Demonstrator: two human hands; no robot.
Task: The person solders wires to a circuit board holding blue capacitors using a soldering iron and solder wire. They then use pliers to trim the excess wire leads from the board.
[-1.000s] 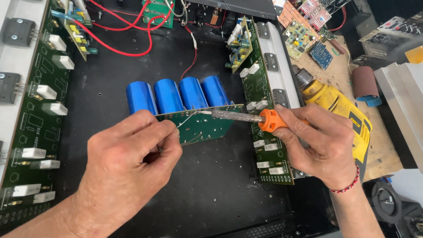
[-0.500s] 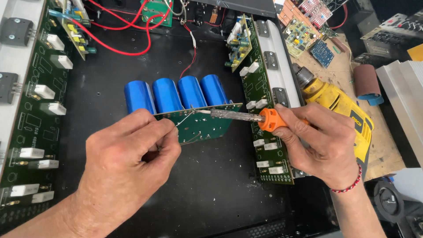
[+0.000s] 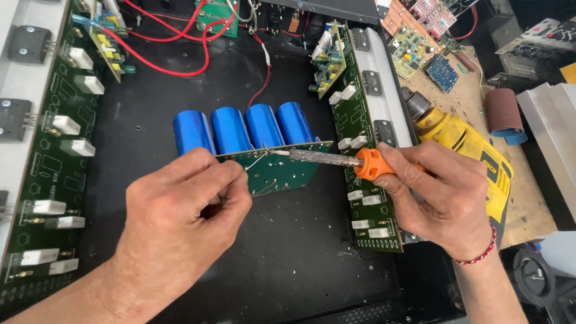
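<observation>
My right hand (image 3: pixel 441 195) grips a soldering iron (image 3: pixel 336 159) by its orange handle, the grey tip resting on the underside of a small green circuit board (image 3: pixel 282 168). That board stands tilted on edge and carries several blue cylindrical capacitors (image 3: pixel 246 127). My left hand (image 3: pixel 180 213) is closed, pinching a thin strand of solder wire (image 3: pixel 255 162) whose end meets the iron's tip on the board. All of this sits over the black floor of an open chassis (image 3: pixel 288 252).
Long green boards with white resistors line the chassis at left (image 3: pixel 54 174) and right (image 3: pixel 366 198). Red wires (image 3: pixel 174 57) loop at the back. A yellow drill (image 3: pixel 465 144), a sandpaper roll (image 3: pixel 504 114) and loose circuit boards (image 3: pixel 420 36) lie on the wooden bench at right.
Both hands hold almost still; the iron tip and the solder strand stay at the same spot on the board.
</observation>
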